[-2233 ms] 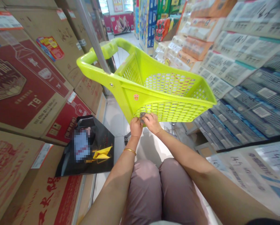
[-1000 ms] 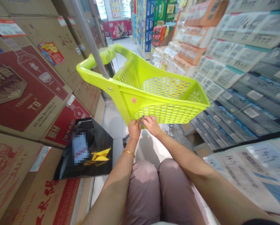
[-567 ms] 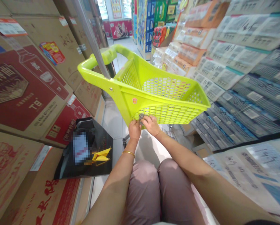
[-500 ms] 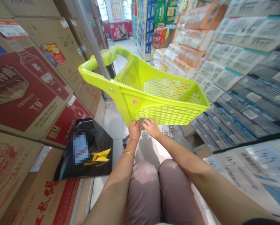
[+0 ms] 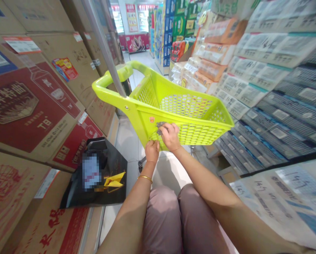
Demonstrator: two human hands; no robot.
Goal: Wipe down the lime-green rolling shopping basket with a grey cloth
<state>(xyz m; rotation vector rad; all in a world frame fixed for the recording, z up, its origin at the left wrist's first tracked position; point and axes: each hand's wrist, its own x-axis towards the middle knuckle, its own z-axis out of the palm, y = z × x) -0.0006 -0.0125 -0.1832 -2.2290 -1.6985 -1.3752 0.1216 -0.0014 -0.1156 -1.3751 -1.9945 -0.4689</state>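
In front of my knees, my right hand [image 5: 170,135] is closed on a small grey bunched piece [image 5: 160,127], soft and yarn-like to look at; its exact kind does not show. Below it and to its left, my left hand [image 5: 152,150] has its fingers pinched together. Whatever they hold is too small to make out. A gold bangle [image 5: 145,179] circles my left wrist. Directly behind both hands stands a lime-green shopping cart [image 5: 147,116] with a basket of perforated sides; whether the hands touch it I cannot tell.
Stacked cardboard cartons [image 5: 28,106] line the left side. A black bag [image 5: 113,158] with a yellow piece rests beside them. Packaged goods [image 5: 266,77] are piled high on the right. A metal pole [image 5: 105,46] rises by the cart handle. The tiled aisle [image 5: 144,58] runs back beyond.
My right hand has moved up and away from the left with the grey piece. My left hand has dropped slightly. The hands were together before. The view has tilted a little upward.
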